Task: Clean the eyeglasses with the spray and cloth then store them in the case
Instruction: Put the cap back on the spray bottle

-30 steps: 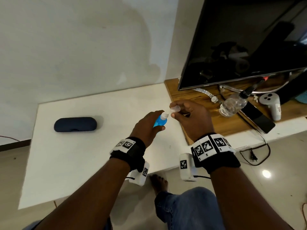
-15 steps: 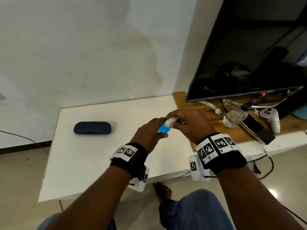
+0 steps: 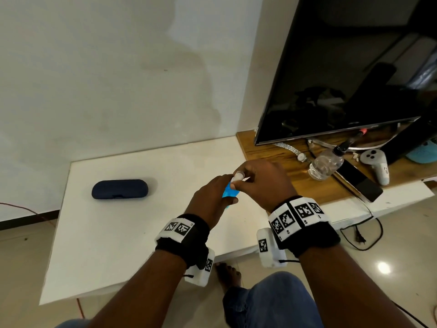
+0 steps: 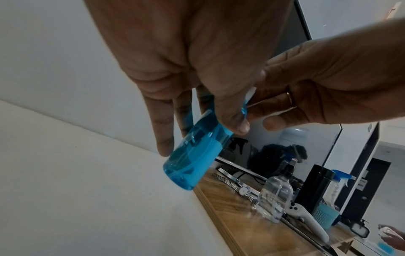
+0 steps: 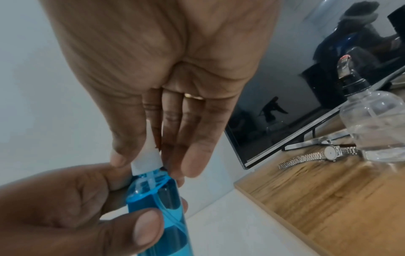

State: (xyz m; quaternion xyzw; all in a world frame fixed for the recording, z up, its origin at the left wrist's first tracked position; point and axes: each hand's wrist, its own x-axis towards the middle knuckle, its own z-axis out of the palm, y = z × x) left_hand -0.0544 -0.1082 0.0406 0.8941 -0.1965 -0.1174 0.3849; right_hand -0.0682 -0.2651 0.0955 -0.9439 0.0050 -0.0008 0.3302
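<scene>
From above, the left hand (image 3: 212, 197) grips the blue spray bottle (image 3: 229, 195) over the white table (image 3: 118, 233). At the right wrist, the right hand (image 5: 166, 78) pinches its white cap (image 5: 146, 161) (best pulled straight off); eyeglasses unseen.

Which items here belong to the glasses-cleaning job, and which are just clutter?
Job: small blue spray bottle, its white cap, dark blue oval glasses case.

Clutter: clear glass pump bottle, silver wristwatch, white game controller, black television.
</scene>
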